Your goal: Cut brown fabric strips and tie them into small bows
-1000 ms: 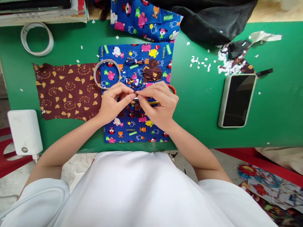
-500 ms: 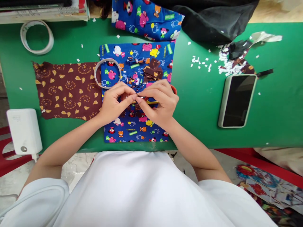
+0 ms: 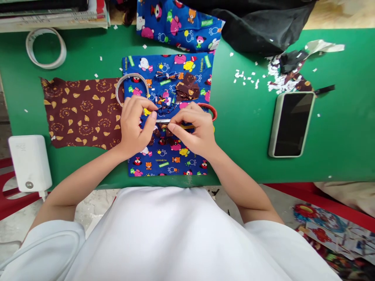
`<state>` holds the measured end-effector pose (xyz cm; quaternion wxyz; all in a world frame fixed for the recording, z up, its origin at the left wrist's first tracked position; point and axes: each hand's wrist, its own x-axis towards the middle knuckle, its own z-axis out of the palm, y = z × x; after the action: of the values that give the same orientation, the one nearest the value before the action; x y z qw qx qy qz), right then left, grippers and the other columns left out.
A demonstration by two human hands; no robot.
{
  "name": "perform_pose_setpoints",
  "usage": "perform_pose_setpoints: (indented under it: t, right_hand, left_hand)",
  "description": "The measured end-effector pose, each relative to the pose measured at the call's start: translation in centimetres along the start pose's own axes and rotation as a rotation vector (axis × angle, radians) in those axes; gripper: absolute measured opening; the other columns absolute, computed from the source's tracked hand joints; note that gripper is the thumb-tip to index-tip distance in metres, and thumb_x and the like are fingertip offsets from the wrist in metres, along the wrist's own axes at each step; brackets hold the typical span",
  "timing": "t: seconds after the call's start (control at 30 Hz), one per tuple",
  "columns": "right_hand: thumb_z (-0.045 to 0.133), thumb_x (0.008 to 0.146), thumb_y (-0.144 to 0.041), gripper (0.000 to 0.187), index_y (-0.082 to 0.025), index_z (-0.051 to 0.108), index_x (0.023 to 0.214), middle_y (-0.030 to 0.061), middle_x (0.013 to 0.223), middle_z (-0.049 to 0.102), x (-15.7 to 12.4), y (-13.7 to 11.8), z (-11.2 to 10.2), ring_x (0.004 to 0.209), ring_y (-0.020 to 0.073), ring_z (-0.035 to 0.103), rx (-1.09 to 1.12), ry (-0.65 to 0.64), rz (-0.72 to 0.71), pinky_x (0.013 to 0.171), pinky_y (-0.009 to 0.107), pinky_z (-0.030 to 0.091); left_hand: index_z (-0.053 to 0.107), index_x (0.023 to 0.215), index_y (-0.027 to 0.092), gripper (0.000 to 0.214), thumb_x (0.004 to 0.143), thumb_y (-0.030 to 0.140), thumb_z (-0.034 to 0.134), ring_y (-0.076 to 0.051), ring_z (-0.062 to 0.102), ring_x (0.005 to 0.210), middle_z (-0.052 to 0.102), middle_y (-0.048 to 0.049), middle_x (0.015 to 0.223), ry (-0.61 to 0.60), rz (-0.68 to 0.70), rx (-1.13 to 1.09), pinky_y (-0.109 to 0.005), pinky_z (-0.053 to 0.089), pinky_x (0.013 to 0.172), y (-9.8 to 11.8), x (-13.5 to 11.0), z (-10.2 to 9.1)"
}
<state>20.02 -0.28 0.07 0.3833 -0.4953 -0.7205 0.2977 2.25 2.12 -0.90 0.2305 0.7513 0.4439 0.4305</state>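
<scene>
My left hand (image 3: 135, 123) is above the left part of the blue cartoon-print cloth (image 3: 166, 168), its thumb and forefinger a little apart with nothing visible between them. Close to its knuckles lies a tape roll (image 3: 118, 91). My right hand (image 3: 195, 127) pinches thumb against forefinger; whatever is between them is too small to name. Under that hand lie scissors, with a metal blade (image 3: 162, 121) and a red handle (image 3: 213, 111) showing. Brown fabric pieces (image 3: 187, 88) are piled beyond my hands, beside small gathered blue fabric bits (image 3: 166, 106).
Brown leaf-print cloth (image 3: 84, 113) lies left on the green table (image 3: 243, 156). Another tape roll (image 3: 63, 52) and a white power bank (image 3: 31, 162) are farther left. On the right are a phone (image 3: 292, 125), white paper bits (image 3: 278, 78) and a black bag (image 3: 263, 31).
My hands were together, fingertips meeting over a tiny dark piece. Now they are apart: the left has moved left and its fingers have parted. The scissors' blade and handle show more.
</scene>
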Motion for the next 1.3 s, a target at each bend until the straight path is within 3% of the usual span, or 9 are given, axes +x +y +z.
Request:
perform_pose_setpoints:
  t: [0.13,0.23,0.37,0.6,0.9,1.13,1.3]
  right_hand:
    - [0.061,0.081,-0.027,0.019,-0.02,0.064,0.064,-0.0024,0.054,0.056,-0.3,0.6,0.6,0.059,0.013,0.041,-0.164,-0.055,-0.091,0.068,0.033,0.035]
    - [0.063,0.081,-0.026,0.015,-0.021,0.067,0.067,-0.0001,0.057,0.06,-0.5,1.2,1.1,0.066,0.0161,0.045,-0.264,-0.097,-0.118,0.069,0.034,0.034]
    - [0.06,0.085,-0.027,0.013,-0.021,0.067,0.076,0.0005,0.061,0.062,-0.6,1.6,1.3,0.069,0.0173,0.046,-0.347,-0.116,-0.148,0.07,0.034,0.033]
    - [0.055,0.091,-0.027,0.02,-0.021,0.064,0.073,-0.0002,0.068,0.065,-0.4,1.8,1.3,0.069,0.0163,0.045,-0.451,-0.071,-0.285,0.067,0.032,0.032]
    - [0.051,0.094,-0.033,0.027,-0.023,0.064,0.073,0.0002,0.067,0.061,-0.5,2.4,1.2,0.072,0.0154,0.043,-0.528,-0.126,-0.357,0.067,0.034,0.031]
    - [0.052,0.093,-0.022,0.024,-0.021,0.063,0.071,0.0003,0.065,0.059,-0.5,2.1,1.3,0.071,0.0145,0.042,-0.569,-0.031,-0.505,0.065,0.032,0.031]
    - [0.05,0.092,-0.017,0.023,-0.019,0.064,0.074,0.001,0.067,0.061,-0.5,1.8,1.2,0.072,0.0144,0.044,-0.624,-0.053,-0.518,0.066,0.031,0.031]
  left_hand:
    - [0.048,0.095,0.022,0.01,0.088,0.028,0.051,-0.024,0.051,0.093,0.059,-0.0085,0.096,0.009,0.11,0.317,-0.042,0.039,0.082,-1.4,0.6,-0.5]
    - [0.048,0.095,0.02,0.025,0.08,0.036,0.061,-0.029,0.047,0.093,0.056,-0.0127,0.098,-0.071,0.03,0.471,-0.046,0.035,0.08,-2.7,0.8,-0.6]
    - [0.049,0.092,0.021,0.029,0.08,0.043,0.063,-0.032,0.044,0.098,0.053,-0.0111,0.098,-0.109,-0.082,0.385,-0.05,0.029,0.087,-3.3,0.5,-0.5]
    - [0.044,0.09,0.021,0.027,0.08,0.04,0.061,-0.029,0.041,0.091,0.052,-0.0105,0.093,-0.19,-0.069,0.481,-0.048,0.027,0.081,-3.8,0.5,-0.3]
    - [0.046,0.089,0.022,0.024,0.08,0.037,0.062,-0.027,0.041,0.088,0.054,-0.0084,0.09,-0.155,-0.032,0.448,-0.048,0.028,0.08,-4.0,0.5,-0.2]
    - [0.05,0.089,0.02,0.016,0.083,0.034,0.057,-0.032,0.049,0.104,0.058,-0.0095,0.096,-0.116,-0.073,0.32,-0.051,0.031,0.092,-3.7,0.2,-0.2]
    - [0.051,0.094,0.018,0.012,0.086,0.027,0.049,-0.035,0.048,0.113,0.058,-0.0124,0.104,-0.275,-0.184,0.481,-0.052,0.033,0.095,-2.3,0.7,-0.7]
